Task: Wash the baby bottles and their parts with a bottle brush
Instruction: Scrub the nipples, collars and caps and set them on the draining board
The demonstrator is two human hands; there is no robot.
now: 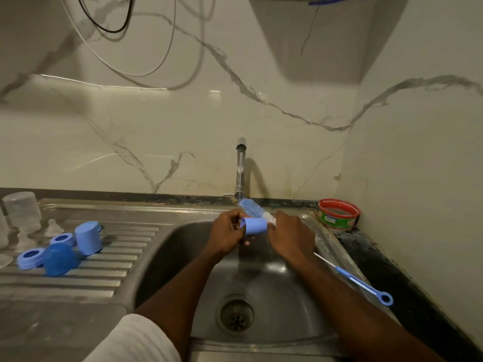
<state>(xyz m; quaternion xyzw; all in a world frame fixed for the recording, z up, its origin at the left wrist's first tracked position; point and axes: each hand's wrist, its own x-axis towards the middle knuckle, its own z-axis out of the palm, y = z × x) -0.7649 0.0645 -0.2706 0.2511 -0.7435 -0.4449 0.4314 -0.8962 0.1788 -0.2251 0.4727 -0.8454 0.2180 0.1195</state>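
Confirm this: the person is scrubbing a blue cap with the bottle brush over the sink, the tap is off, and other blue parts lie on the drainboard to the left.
One thing is wrong: the tap is running. The head view shows a stream falling past the blue cap into the sink. The rest stands: left hand holds the cap, right hand the bottle brush, blue parts lie on the drainboard.

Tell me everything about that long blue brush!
The bottle brush has a thin blue plastic-looking handle ending in a ring, then a white wire stem. Its head has blue bristles and a white tuft. It lies slanted over the sink. The right hand grips the stem near the head, and the left hand holds a light blue cap; the head pokes out past it, under the tap's running water.
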